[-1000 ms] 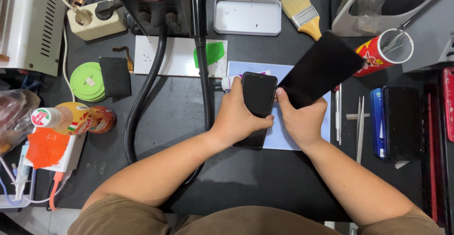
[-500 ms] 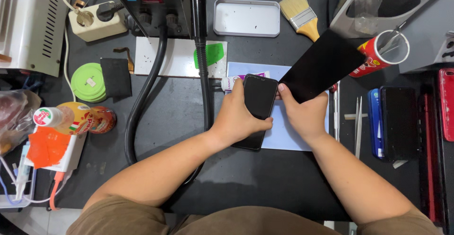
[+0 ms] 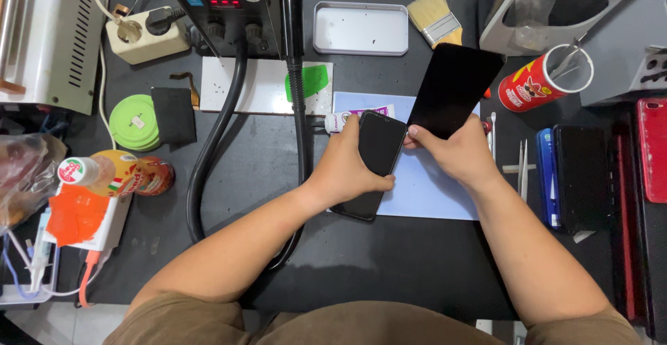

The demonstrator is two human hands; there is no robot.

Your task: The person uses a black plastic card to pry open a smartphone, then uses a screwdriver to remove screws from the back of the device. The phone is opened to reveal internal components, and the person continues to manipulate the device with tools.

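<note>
Open bench [image 3: 389, 261] along the near edge, between the forearms and out to the near left: easiest way in. Thick black hose [image 3: 208, 150] loops from the far-edge station [image 3: 222, 1] toward the near edge, cutting left from middle. Flexible black arm [image 3: 297, 74] stands just beside the left hand [image 3: 347, 168]. Right edge is packed: tweezers [image 3: 522, 168], blue tool [image 3: 547, 178], dark phones [image 3: 580, 175]. Red can [image 3: 542, 81], brush [image 3: 434, 18], metal tray [image 3: 360, 29] line the far edge. Bottles [image 3: 118, 175] crowd the left edge.

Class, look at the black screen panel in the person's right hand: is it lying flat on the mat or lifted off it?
Lifted. The right hand grips the black screen panel by its lower edge, tilting it above the blue mat.
</note>
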